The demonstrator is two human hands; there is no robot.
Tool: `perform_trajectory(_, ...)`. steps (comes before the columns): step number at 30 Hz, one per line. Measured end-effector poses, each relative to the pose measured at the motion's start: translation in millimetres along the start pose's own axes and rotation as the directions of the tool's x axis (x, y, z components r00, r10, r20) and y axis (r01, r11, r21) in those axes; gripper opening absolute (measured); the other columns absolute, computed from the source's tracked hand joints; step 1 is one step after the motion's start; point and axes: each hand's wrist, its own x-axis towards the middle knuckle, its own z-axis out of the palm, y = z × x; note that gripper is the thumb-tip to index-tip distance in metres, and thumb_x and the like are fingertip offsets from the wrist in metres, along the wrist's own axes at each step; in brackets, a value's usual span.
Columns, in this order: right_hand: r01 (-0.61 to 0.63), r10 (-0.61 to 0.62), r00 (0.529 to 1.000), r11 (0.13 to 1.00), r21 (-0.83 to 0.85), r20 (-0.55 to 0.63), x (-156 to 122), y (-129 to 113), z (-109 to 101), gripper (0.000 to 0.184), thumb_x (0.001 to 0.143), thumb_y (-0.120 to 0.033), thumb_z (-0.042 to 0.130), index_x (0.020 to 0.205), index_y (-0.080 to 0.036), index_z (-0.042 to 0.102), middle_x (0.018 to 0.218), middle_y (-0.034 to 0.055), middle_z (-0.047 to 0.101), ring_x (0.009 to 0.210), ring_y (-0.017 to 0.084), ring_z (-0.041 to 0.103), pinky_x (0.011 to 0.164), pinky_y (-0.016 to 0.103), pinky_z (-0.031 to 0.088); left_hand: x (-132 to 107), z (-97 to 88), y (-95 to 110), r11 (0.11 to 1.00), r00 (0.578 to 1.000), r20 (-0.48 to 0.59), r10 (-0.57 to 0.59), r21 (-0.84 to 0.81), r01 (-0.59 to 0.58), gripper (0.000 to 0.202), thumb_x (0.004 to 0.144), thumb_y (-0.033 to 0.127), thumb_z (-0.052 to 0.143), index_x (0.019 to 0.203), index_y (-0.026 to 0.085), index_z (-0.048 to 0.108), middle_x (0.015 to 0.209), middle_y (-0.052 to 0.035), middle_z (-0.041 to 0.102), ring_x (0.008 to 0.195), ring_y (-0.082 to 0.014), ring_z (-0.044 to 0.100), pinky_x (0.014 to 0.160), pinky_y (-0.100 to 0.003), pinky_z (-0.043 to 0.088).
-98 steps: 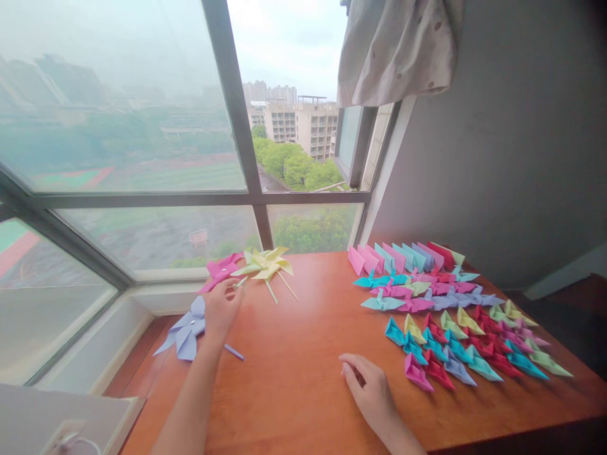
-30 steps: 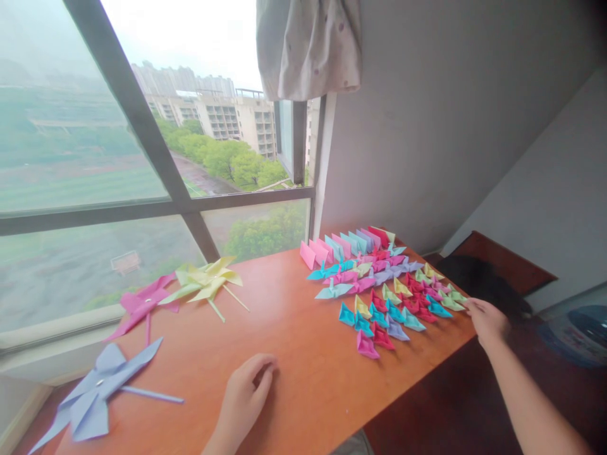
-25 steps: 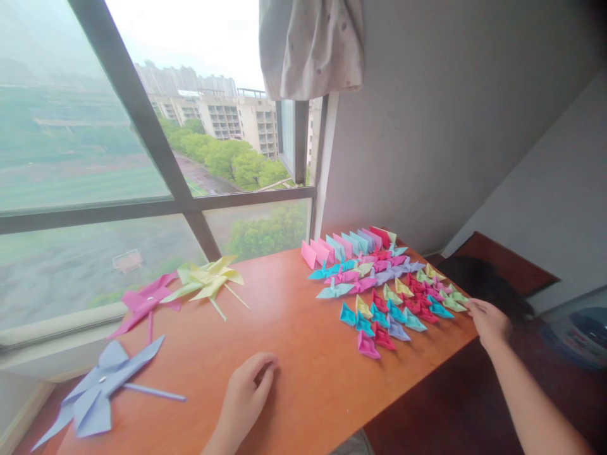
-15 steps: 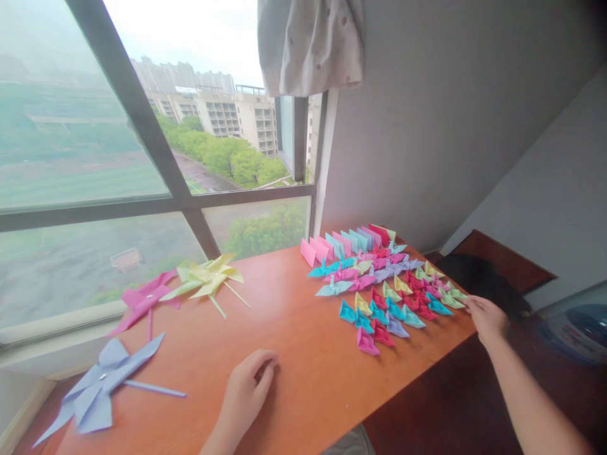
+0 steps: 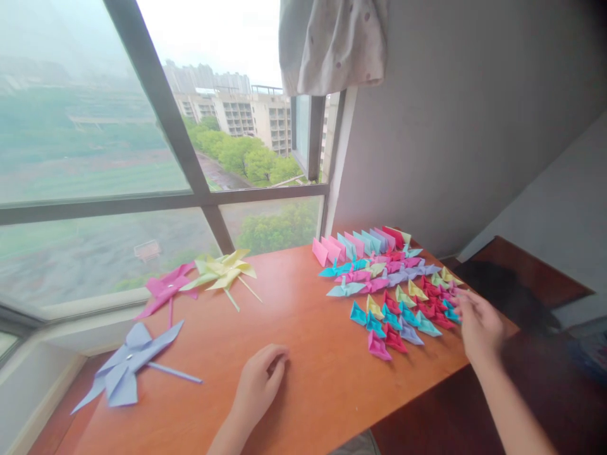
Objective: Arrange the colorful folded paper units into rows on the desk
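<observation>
My left hand (image 5: 260,383) rests on the wooden table (image 5: 303,379) near its front edge, fingers loosely curled, holding nothing. My right hand (image 5: 478,325) hovers at the right end of a spread of several small folded paper pieces (image 5: 393,297) in pink, teal, red, yellow and lilac. Its fingertips touch the pieces at the table's right edge; motion blurs them. A lilac paper pinwheel (image 5: 130,366) lies at the left front. A pink pinwheel (image 5: 165,289) and a yellow-green pinwheel (image 5: 222,273) lie by the window.
A large window (image 5: 142,158) with dark frames runs along the table's far side and left. A grey wall (image 5: 450,126) stands behind the folded pieces, with a curtain (image 5: 332,44) bunched above. Dark furniture (image 5: 526,284) sits past the table's right edge.
My view swung right from the pinwheels to the folded pieces. My left hand let go of the pinwheels and settled on the table. My right hand reached to the pieces' right end, now moving over them.
</observation>
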Motion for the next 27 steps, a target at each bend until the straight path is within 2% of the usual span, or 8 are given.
perform_trajectory(2, -0.008, -0.033, 0.959, 0.99, 0.143, 0.282, -45, -37, 23, 0.045, 0.084, -0.049, 0.057, 0.111, -0.014, 0.066, 0.094, 0.0136, 0.073, 0.069, 0.02, 0.067, 0.061, 0.03, 0.055, -1, 0.5, 1, 1.0, 1.0, -0.011, 0.003, 0.002, -0.003, 0.017, 0.088, 0.022, 0.05, 0.085, 0.023, 0.068, 0.082, -0.0053, 0.073, 0.074, -0.0214, 0.068, 0.068, -0.028, 0.052)
perform_trajectory(5, 0.07, -0.188, 0.819, 0.97, 0.231, 0.542, -120, -86, 59, 0.031, 0.089, -0.042, 0.055, 0.106, -0.019, 0.068, 0.097, 0.0093, 0.073, 0.086, 0.022, 0.069, 0.075, 0.031, 0.057, -3, 0.8, 3, 0.999, 0.998, -0.052, 0.026, 0.02, -0.025, 0.018, 0.087, 0.02, 0.05, 0.088, 0.023, 0.068, 0.087, -0.0065, 0.072, 0.081, -0.0226, 0.069, 0.073, -0.03, 0.053)
perform_trajectory(8, 0.255, -0.387, 0.6, 0.922, 0.292, 0.7, -184, -118, 92, 0.024, 0.092, -0.03, 0.049, 0.105, -0.022, 0.068, 0.102, 0.0081, 0.071, 0.093, 0.022, 0.068, 0.083, 0.033, 0.056, -5, 0.5, 2, 0.993, 0.992, -0.106, 0.07, 0.103, -0.059, 0.023, 0.087, 0.016, 0.048, 0.097, 0.023, 0.068, 0.099, -0.0086, 0.071, 0.094, -0.0244, 0.067, 0.083, -0.034, 0.054)
perform_trajectory(10, 0.383, -0.474, 0.49, 0.871, 0.308, 0.731, -215, -129, 108, 0.029, 0.09, -0.022, 0.048, 0.113, -0.021, 0.065, 0.112, 0.0093, 0.068, 0.105, 0.023, 0.063, 0.094, 0.037, 0.052, -7, -0.2, 1, 0.978, 0.987, -0.13, 0.095, 0.198, -0.068, 0.026, 0.088, 0.017, 0.049, 0.106, 0.022, 0.067, 0.109, -0.0101, 0.069, 0.103, -0.0262, 0.064, 0.09, -0.039, 0.052)
perform_trajectory(12, 0.507, -0.51, 0.413, 0.817, 0.275, 0.754, -235, -135, 118, 0.038, 0.087, -0.019, 0.052, 0.123, -0.02, 0.061, 0.126, 0.0107, 0.062, 0.119, 0.025, 0.055, 0.104, 0.043, 0.045, -9, -0.6, 0, 0.949, 0.985, -0.136, 0.11, 0.31, -0.063, 0.028, 0.088, 0.019, 0.052, 0.112, 0.022, 0.066, 0.117, -0.0111, 0.066, 0.11, -0.0287, 0.06, 0.096, -0.046, 0.049)
perform_trajectory(15, 0.632, -0.493, 0.362, 0.754, 0.18, 0.791, -251, -137, 124, 0.046, 0.086, -0.023, 0.057, 0.132, -0.023, 0.057, 0.143, 0.0102, 0.049, 0.133, 0.028, 0.042, 0.111, 0.049, 0.036, -15, 0.9, -4, 0.885, 0.983, -0.129, 0.129, 0.462, -0.055, 0.033, 0.087, 0.024, 0.056, 0.119, 0.021, 0.065, 0.13, -0.0136, 0.06, 0.121, -0.0329, 0.053, 0.102, -0.053, 0.044)
perform_trajectory(19, 0.691, -0.463, 0.325, 0.712, 0.128, 0.825, -256, -134, 125, 0.045, 0.09, -0.029, 0.055, 0.135, -0.027, 0.055, 0.148, 0.0071, 0.045, 0.137, 0.027, 0.037, 0.116, 0.05, 0.028, -22, 5.9, -10, 0.822, 0.98, -0.113, 0.167, 0.564, -0.075, 0.039, 0.088, 0.027, 0.056, 0.127, 0.021, 0.062, 0.14, -0.0134, 0.053, 0.129, -0.034, 0.046, 0.105, -0.053, 0.042)
perform_trajectory(27, 0.705, -0.471, 0.308, 0.697, 0.134, 0.827, -254, -135, 121, 0.042, 0.09, -0.025, 0.052, 0.132, -0.028, 0.057, 0.145, 0.0048, 0.048, 0.134, 0.027, 0.039, 0.115, 0.048, 0.029, -24, 6.0, -9, 0.811, 0.984, -0.074, 0.164, 0.578, -0.091, 0.041, 0.088, 0.024, 0.056, 0.128, 0.02, 0.06, 0.139, -0.0138, 0.055, 0.127, -0.0342, 0.048, 0.105, -0.055, 0.042)
